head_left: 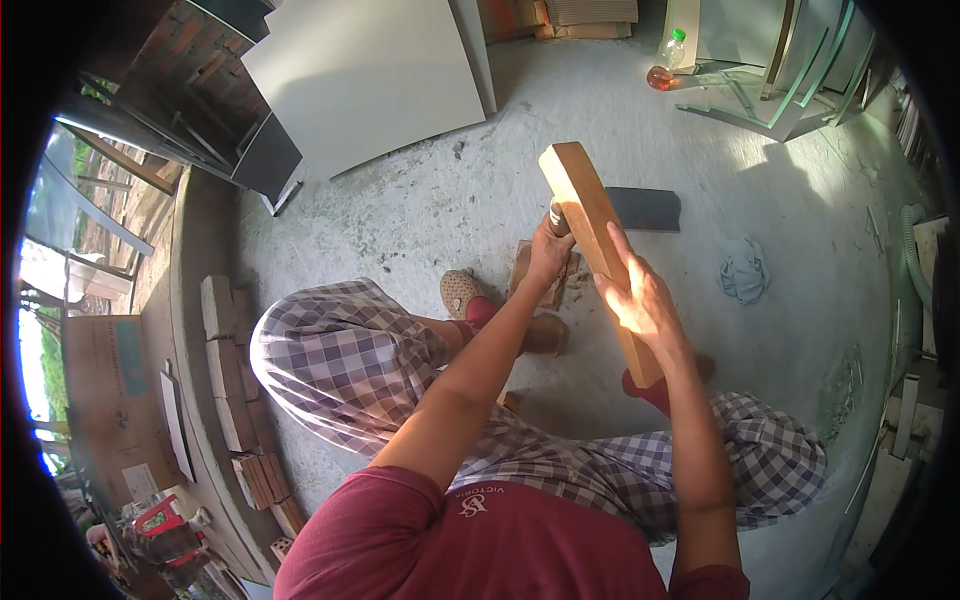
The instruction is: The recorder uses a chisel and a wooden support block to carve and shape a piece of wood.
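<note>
A long squared wooden beam [585, 205] slants in front of me, its far end raised toward the upper left. My right hand [638, 300] grips the beam along its right side, index finger stretched along the wood and thumb across its face. Close against the beam's left side, my left hand [547, 250] is closed around a dark, round-ended handle [558, 217]; the rest of that tool is hidden. Beneath my hands, a brown wooden piece [521, 268] lies on the floor among wood chips [577, 290].
A dark grey flat slab [648, 209] lies beyond the beam, and a crumpled light-blue cloth [743, 270] is to the right. Large pale panels [365, 85] lean at the back left. Glass sheets [815, 75] and a green-capped bottle [664, 66] stand back right. Bricks [228, 370] line the left.
</note>
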The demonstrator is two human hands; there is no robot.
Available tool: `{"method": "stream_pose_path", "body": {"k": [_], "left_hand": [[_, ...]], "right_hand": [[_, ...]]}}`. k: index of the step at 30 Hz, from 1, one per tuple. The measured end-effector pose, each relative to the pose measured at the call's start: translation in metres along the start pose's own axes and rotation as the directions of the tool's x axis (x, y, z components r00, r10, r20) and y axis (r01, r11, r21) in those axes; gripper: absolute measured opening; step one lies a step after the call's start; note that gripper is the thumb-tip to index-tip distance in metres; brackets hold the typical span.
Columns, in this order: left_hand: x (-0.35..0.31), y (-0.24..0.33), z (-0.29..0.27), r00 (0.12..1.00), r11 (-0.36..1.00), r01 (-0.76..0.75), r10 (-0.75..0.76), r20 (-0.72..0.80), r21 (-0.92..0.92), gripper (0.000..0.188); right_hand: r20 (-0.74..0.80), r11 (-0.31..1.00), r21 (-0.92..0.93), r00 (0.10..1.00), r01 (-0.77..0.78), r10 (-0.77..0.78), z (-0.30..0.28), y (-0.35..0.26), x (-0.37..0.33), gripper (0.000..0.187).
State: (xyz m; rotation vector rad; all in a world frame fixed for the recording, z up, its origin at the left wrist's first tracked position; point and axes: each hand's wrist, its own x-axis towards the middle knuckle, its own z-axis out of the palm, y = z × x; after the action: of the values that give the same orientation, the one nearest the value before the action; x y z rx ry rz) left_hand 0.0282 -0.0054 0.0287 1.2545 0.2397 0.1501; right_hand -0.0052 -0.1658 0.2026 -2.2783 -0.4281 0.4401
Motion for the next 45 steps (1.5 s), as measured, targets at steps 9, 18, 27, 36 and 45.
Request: {"method": "stream_pose_path", "body": {"k": [9, 18, 27, 36, 45], "left_hand": [[0.005, 0.005, -0.013, 0.994, 0.990, 0.015, 0.000, -0.109, 0.137, 0.016], [0.006, 0.010, -0.005, 0.982, 0.995, -0.018, 0.036, -0.185, 0.094, 0.017], [-0.005, -0.001, 0.004, 0.982, 0.994, -0.048, 0.064, -0.177, 0.095, 0.014], [0.002, 0.004, -0.001, 0.956, 0.992, -0.117, 0.123, -0.265, 0.036, 0.018], [0.003, 0.000, -0.005, 0.968, 0.991, -0.083, 0.104, -0.230, 0.101, 0.017]], "right_hand": [[-0.144, 0.996, -0.090, 0.989, 0.018, -0.030, 0.000, 0.019, -0.002, 0.065], [-0.169, 0.994, -0.064, 0.983, -0.089, 0.077, -0.011, 0.029, 0.000, 0.066], [-0.103, 0.993, -0.008, 0.987, -0.121, 0.120, -0.015, 0.021, -0.003, 0.065], [-0.135, 0.995, -0.019, 0.986, -0.099, 0.095, -0.020, 0.014, 0.000, 0.064], [-0.191, 0.997, -0.056, 0.981, -0.053, 0.041, -0.014, 0.029, 0.002, 0.065]]}}
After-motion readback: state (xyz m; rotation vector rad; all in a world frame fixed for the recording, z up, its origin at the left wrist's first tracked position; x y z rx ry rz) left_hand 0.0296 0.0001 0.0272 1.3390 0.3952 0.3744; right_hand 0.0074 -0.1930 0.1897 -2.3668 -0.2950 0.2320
